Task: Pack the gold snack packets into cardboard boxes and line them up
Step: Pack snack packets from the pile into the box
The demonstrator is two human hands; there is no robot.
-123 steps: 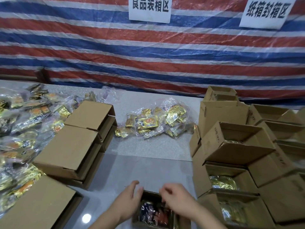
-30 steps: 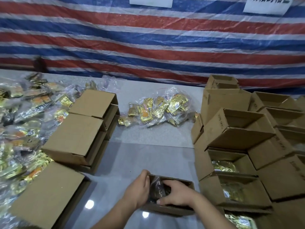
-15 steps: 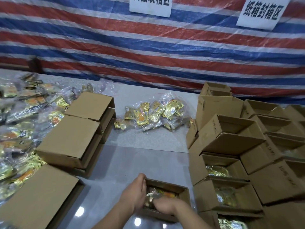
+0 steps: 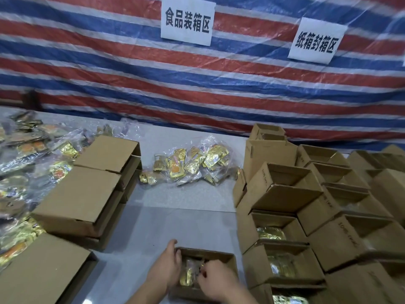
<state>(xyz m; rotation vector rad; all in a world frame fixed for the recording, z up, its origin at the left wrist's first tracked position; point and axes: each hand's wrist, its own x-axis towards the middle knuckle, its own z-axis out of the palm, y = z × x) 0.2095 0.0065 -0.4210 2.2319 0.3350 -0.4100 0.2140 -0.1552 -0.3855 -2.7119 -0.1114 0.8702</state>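
Lying in the small open cardboard box (image 4: 228,263) at the tabletop's (image 4: 153,227) near edge, gold snack packets (image 4: 188,276) are pinched by the right hand (image 4: 215,281). The left hand (image 4: 168,265) grips the box's left wall. Filled open boxes (image 4: 282,263) line up just right; closed boxes (image 4: 79,205) stand left.

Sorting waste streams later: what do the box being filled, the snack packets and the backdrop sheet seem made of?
Box being filled: brown matte cardboard, with folded flaps.
Snack packets: shiny gold film, probably metallised plastic or foil; the glare suggests it.
Backdrop sheet: striped red, white and blue tarpaulin, likely woven plastic, judging by its wrinkled sheen.
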